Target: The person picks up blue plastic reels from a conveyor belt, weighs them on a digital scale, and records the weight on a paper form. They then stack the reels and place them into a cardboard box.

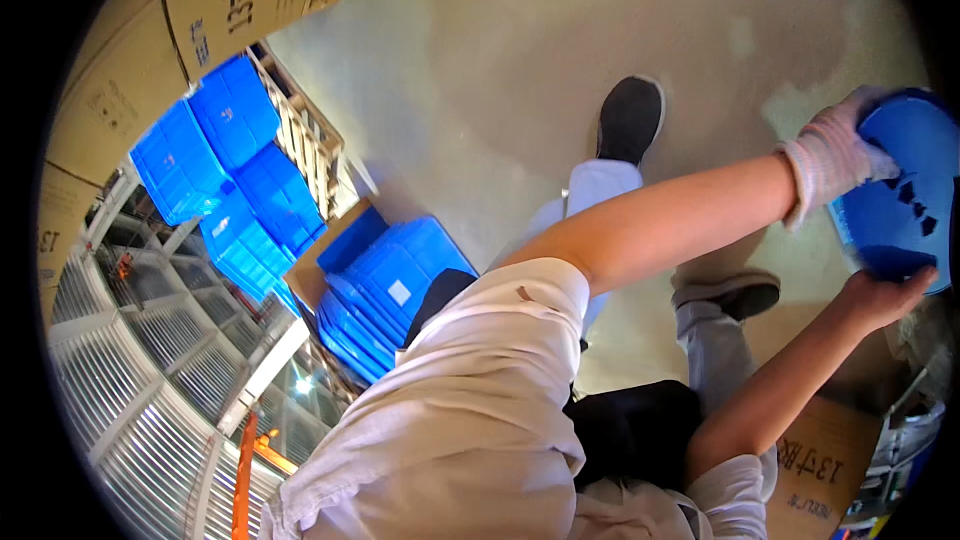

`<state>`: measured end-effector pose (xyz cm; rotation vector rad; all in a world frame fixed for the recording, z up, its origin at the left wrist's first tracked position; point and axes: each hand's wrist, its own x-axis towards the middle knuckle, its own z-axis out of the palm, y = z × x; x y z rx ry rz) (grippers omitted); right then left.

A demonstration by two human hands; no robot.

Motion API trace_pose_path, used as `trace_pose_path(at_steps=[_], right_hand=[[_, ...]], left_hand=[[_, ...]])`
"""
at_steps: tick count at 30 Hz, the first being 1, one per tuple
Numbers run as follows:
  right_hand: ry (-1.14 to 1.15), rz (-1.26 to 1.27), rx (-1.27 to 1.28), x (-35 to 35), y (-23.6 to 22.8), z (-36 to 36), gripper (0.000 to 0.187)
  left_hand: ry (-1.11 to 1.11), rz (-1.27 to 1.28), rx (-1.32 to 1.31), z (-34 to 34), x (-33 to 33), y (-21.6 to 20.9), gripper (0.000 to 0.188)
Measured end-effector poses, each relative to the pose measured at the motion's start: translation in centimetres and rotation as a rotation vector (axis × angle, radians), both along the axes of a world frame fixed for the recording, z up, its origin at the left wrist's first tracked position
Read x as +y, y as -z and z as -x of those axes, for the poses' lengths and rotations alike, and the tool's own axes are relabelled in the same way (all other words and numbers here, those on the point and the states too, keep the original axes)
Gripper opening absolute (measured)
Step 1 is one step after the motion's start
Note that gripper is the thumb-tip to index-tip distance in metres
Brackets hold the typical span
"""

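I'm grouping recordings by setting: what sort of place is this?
Probably a warehouse or factory floor: blue bins, a large cardboard box and what looks like a wooden pallet suggest it.

Wears a pale knit glove point(818, 162) on the left hand point(850, 148); behind it, an off-white short sleeve point(450, 390), brown-marked; also light-blue trousers point(714, 345), dark pale-soled shoes point(632, 120).
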<state>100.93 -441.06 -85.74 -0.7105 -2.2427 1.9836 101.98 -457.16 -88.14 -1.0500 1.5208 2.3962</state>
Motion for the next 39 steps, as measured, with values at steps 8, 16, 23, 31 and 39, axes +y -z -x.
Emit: trace_pose_path(at_steps=[8, 16, 23, 31, 39], right_hand=[[-0.578, -0.056, -0.276, -9.4, -20.5, -13.1, 0.072], [-1.452, 0.494, -0.61, -26.4, -34.7, -20.9, 0.05], [-1.571, 0.457, -0.718, -39.9, -39.1, -30.6, 0.044], [-1.618, 0.447, -0.97, -59.8, -38.8, -41.0, 0.042], [-1.497, 0.328, -1.183, -85.5, -34.9, -49.2, 0.039]], left_hand=[[-0.619, -0.463, -0.008, -21.0, -7.9, -21.2, 0.043], [-1.172, -0.243, 0.267, -41.1, -16.2, -34.4, 0.047], [-1.56, -0.537, 0.44, -50.5, -25.2, -40.8, 0.044], [-1.706, -0.355, 0.233, -60.9, -42.2, -44.4, 0.038], [-1.877, -0.346, 0.602, -68.4, -62.8, -41.1, 0.055]])
